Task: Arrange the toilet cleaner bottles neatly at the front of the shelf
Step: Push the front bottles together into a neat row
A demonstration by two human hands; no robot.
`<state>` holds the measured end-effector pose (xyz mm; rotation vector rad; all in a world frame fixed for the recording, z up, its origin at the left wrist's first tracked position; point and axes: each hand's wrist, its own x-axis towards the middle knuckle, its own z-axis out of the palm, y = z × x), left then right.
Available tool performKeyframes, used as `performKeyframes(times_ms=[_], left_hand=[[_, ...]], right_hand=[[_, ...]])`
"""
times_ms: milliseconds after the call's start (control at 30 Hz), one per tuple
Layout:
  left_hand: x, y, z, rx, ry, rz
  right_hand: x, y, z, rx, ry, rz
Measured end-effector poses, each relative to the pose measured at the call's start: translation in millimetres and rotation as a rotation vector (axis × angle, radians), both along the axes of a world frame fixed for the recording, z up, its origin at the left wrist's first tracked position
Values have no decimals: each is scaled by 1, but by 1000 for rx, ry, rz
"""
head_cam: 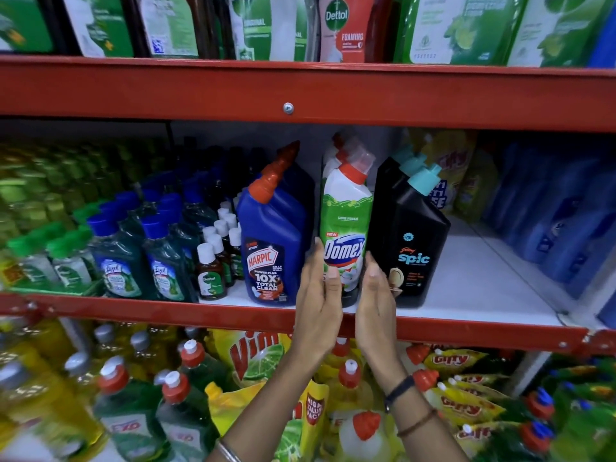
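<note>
Head camera: two bare hands flank a green-and-white Domex bottle standing upright at the front edge of a white shelf board framed in red steel. The left hand is open, fingers straight, its fingertips against the bottle's left side; the right hand is likewise open and flat just beside the bottle's right side, though whether it touches cannot be told. Neither hand is closed around anything. The hands cover the bottle's lower part and base.

A blue Harpic bottle stands just left of it and a black Spic bottle just right, both upright at the front. Behind each front bottle only caps and shoulders of further bottles show, so the rows' depth is hidden.

Left of the Harpic stand small brown Dettol bottles and green Lizol bottles; farther left the stock blurs into green and yellow. At the right edge, blue containers are too blurred to read. The upper shelf's packs are cut off at the top; below, Vim pouches and red-capped bottles sit partly behind the forearms.
</note>
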<state>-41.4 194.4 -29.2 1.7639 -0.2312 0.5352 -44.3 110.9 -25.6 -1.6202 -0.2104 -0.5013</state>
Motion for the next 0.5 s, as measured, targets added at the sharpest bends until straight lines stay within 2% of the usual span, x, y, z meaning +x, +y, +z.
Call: performKeyframes(times_ms=[100, 200, 267, 333, 500], left_hand=[[-20, 9, -2, -19, -167, 77], [-30, 31, -8, -93, -315, 196], [-26, 50, -8, -155, -273, 256], [-18, 66, -3, -206, -153, 276], [-4, 89, 5, -203, 11, 210]], right_hand=[[-18, 19, -11, -26, -107, -81], [-30, 43, -20, -23, -90, 102], [-27, 56, -19, -4, -13, 193], [-19, 68, -15, 44, 50, 230], [4, 86, -11, 165, 136, 214]])
